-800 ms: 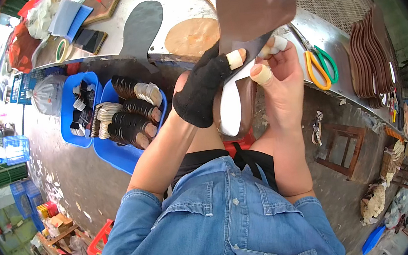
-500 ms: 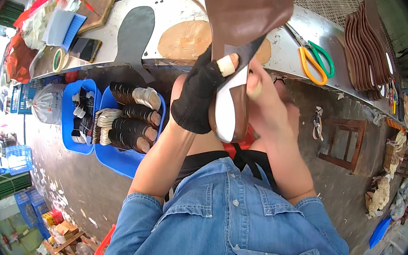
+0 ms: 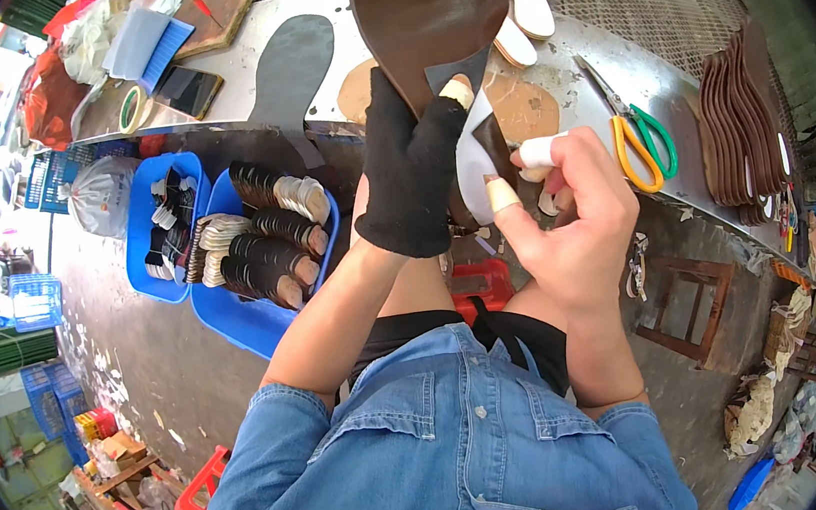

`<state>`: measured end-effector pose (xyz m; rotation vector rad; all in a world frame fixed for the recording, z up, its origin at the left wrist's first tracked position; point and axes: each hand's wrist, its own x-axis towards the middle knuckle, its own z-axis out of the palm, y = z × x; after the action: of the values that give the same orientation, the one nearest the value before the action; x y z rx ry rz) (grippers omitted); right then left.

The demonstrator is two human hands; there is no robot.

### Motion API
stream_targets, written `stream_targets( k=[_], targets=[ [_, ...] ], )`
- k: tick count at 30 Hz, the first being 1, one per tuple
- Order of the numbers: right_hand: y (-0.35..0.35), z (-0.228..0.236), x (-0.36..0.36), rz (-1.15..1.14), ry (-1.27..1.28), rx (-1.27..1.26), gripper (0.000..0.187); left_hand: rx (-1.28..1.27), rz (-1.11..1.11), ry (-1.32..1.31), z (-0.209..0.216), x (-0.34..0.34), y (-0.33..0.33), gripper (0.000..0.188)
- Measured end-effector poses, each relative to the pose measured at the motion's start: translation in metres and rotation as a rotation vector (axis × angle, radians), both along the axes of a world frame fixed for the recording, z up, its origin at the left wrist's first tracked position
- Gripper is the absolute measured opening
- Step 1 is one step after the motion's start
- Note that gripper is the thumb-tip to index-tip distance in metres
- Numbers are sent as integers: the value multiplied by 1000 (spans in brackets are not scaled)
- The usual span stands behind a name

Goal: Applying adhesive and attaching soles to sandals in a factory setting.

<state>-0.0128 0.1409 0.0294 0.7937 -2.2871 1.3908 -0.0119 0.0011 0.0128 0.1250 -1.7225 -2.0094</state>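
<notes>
Both hands grip one brown shoe sole [image 3: 426,11] held at twelve o'clock above the lap. Left hand [image 3: 409,179], black-gloved, is clamped round its waist; right hand [image 3: 570,221] pinches the white liner [image 3: 472,172] edge with taped fingertips [image 3: 500,194]. Risk: the liner creasing or sticking misaligned under uneven pressure.

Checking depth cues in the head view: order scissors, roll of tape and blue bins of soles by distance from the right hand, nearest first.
1. Scissors, with yellow and green handles: on the bench just right of the right hand.
2. Blue bins of soles: on the floor, left of both hands.
3. Roll of tape: far left end of the bench.
</notes>
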Motion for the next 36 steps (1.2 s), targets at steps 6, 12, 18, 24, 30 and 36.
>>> stream_targets(
  k=[6,12,18,24,30,36],
  targets=[
    [7,-16,-22,113,-609,-383,15,99,3,-22,5,7,2,38],
    [-7,-29,-28,250,-603,-392,24,116,-47,-15,4,7,8,36],
    [-10,-38,-27,258,-384,-99,21,123,-85,-17,-3,3,-1,35],
    [-2,-29,-31,227,-563,-510,12,172,-34,-21,-3,2,-2,34],
    [-3,-6,-23,44,-184,-96,14,28,28,-14,-5,1,-2,35],
    [-18,-12,-15,-68,118,224,16,-328,190,-17,-7,-2,0,27]
  ],
)
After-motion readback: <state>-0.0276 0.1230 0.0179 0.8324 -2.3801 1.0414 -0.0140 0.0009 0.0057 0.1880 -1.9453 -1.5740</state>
